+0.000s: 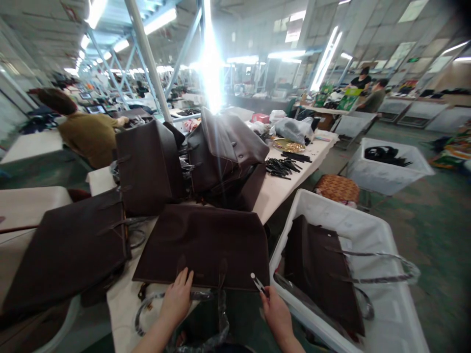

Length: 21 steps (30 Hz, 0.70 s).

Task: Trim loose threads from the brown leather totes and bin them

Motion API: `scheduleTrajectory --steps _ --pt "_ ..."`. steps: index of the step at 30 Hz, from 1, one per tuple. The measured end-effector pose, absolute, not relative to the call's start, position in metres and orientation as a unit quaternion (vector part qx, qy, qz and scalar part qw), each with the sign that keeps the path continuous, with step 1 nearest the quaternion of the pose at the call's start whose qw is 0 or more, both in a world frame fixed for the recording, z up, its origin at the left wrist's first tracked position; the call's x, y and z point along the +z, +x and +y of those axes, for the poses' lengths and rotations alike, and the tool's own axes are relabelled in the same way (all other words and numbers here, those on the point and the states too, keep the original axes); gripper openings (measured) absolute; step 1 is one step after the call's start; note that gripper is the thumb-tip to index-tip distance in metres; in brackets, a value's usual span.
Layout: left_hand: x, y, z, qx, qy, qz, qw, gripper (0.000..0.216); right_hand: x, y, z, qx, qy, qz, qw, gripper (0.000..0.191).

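Fingers of my left hand (177, 300) lie spread and flat on the near edge of the flat dark-brown leather bag (204, 250), which rests on the pale worktable (274, 189) straight ahead of me, its plastic-wrapped handles (184, 314) curling under my palm. My right hand (276, 310) is pinched shut around small metal thread snips (258, 283), their tips just beside the bag's near right corner, apart from the leather. To my right stands a white plastic bin (371, 230) holding another dark-brown bag (320, 274), and more brown bags (150, 164) stand farther back on the table.
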<state>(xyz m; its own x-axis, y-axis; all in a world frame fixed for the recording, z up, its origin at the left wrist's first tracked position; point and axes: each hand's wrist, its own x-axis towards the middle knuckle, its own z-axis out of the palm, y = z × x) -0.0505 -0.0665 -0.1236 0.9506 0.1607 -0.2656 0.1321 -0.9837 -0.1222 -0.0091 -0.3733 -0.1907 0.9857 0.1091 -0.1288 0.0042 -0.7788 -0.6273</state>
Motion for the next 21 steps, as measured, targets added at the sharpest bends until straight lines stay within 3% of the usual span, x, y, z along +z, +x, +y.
scheduleTrajectory --steps 9,21 --pt "-0.1253 -0.0512 -0.0671 0.143 -0.985 -0.081 0.045 0.071 -0.1824 -0.0018 -0.3680 0.072 -0.961 -0.061 0.260 0.016" --pt "-0.1276 -0.0538 -0.0628 0.150 -0.985 -0.074 0.046 0.075 -0.1861 0.0025 -0.3690 0.096 -0.966 -0.074 0.228 0.015"
